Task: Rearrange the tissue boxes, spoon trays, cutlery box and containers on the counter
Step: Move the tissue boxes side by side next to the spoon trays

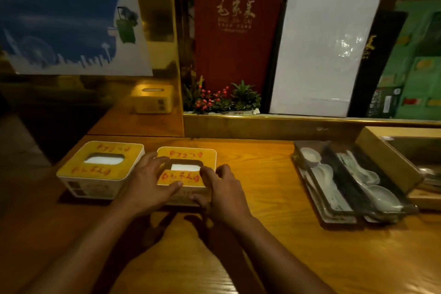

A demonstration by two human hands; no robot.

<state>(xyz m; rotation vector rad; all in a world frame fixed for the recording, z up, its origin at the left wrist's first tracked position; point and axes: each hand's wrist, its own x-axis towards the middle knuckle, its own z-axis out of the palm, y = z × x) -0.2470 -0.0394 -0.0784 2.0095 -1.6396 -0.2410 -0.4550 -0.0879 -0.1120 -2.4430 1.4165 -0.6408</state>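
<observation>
Two yellow-topped tissue boxes with red lettering stand side by side on the wooden counter (262,198). My left hand (149,180) and my right hand (222,188) grip the middle tissue box (188,157) from its left and right sides, thumbs on its near edge. The other tissue box (100,164) sits just to its left, untouched. At the right, two dark spoon trays (338,188) lie stacked at an angle, holding several white ceramic spoons. A wooden cutlery box (386,157) stands just beyond them at the right edge.
A third yellow tissue box (152,99) shows further back on the left. Upright menus, one red (236,31) and one white (322,48), lean behind a gold ledge, with a small plant with red berries (219,99) at their foot.
</observation>
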